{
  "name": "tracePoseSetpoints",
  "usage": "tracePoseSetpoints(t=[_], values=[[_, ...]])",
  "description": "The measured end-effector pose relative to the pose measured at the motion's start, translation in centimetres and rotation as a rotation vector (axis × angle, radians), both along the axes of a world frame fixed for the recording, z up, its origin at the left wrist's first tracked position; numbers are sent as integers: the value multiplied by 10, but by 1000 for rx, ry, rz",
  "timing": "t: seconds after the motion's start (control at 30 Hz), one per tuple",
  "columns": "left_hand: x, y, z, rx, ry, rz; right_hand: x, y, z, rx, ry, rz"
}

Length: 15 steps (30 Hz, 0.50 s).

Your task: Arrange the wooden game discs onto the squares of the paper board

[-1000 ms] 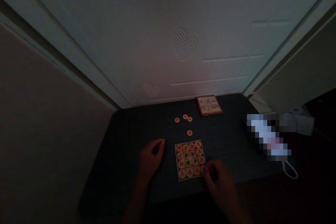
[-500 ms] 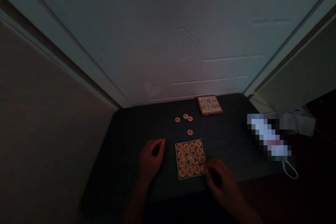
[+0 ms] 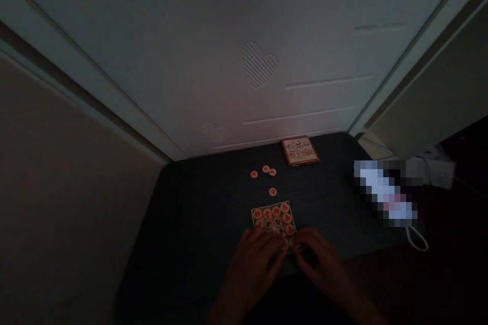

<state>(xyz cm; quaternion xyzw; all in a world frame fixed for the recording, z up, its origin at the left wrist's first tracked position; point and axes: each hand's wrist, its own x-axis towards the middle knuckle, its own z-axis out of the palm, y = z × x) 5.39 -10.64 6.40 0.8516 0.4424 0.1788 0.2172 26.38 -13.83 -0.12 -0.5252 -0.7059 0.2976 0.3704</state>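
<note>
A square box tray (image 3: 253, 217) of round Chinese chess pieces (image 3: 276, 211) with red and black characters lies on the dark table. My left hand (image 3: 259, 254) covers its lower left part, thumb and fingers closed around a chess piece (image 3: 284, 245) at the near edge. At the near right corner, my right hand (image 3: 318, 256) pinches another piece with its fingertips. The two hands almost meet. Beyond the tray lies one loose red piece (image 3: 272, 192). Some pieces in the lower rows are hidden under my hands.
Farther back are a loose piece (image 3: 254, 174) and two touching pieces (image 3: 269, 170). A flat printed box (image 3: 300, 151) lies near the white panel (image 3: 183, 71) with embossed hearts. A blurred-out pale object (image 3: 387, 195) with a white loop is at the table's right.
My left hand has moved right, from beside the tray onto its near edge. My right hand stays at the near right corner. The view has shifted slightly.
</note>
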Motion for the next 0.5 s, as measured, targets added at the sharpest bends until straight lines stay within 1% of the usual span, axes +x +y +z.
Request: tracePoseSetpoints(t=[0.2,0.37,0.5], values=[[3,-1,-6,19,24,-37,0,2,2,-2,14,3],[4,-1,-9,14,1,-10,-1,1,5,11,17,-15],[5,0,-8,3,22,21,-1,1,4,27,26,-32]])
